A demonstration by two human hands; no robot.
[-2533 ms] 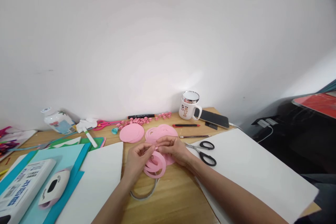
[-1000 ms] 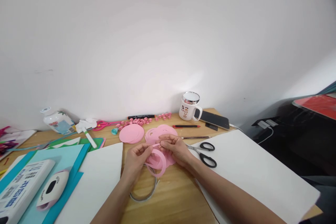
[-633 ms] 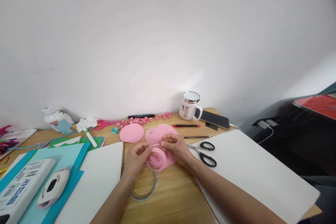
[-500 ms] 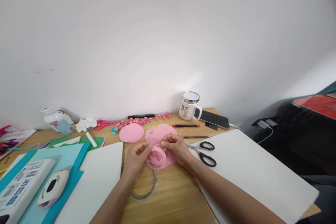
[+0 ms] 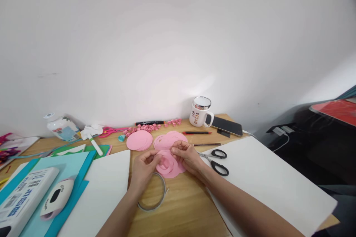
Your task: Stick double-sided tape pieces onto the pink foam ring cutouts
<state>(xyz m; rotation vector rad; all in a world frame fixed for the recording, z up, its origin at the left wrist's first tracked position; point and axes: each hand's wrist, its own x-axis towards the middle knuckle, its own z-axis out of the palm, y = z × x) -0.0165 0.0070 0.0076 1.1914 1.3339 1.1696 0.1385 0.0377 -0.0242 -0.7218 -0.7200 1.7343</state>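
Between my two hands hangs a pink paper spiral (image 5: pixel 166 169), a curled strip. My left hand (image 5: pixel 144 166) pinches it at the left side with thumb and forefinger. On the other side, the fingers of my right hand (image 5: pixel 187 155) are closed on its upper right part. More cut pink paper lies under and behind the hands, and I cannot tell where the held strip ends. Behind them lie a stack of pink paper circles (image 5: pixel 139 140) and a second pile of pink circles (image 5: pixel 168 140). A roll of tape (image 5: pixel 163 198) rests on the table below my left hand.
Black-handled scissors (image 5: pixel 219 168) lie on white board (image 5: pixel 264 177) at the right. A mug (image 5: pixel 198 114), a phone (image 5: pixel 226 126) and a red-and-black pencil (image 5: pixel 197 133) are farther back. At left are coloured sheets (image 5: pixel 75 163), a bottle (image 5: pixel 61 127) and pink-handled scissors (image 5: pixel 107 131).
My right hand has shifted very slightly, and the hanging spiral has settled a little higher. Both hands keep their pinch; the things on the table have not moved.
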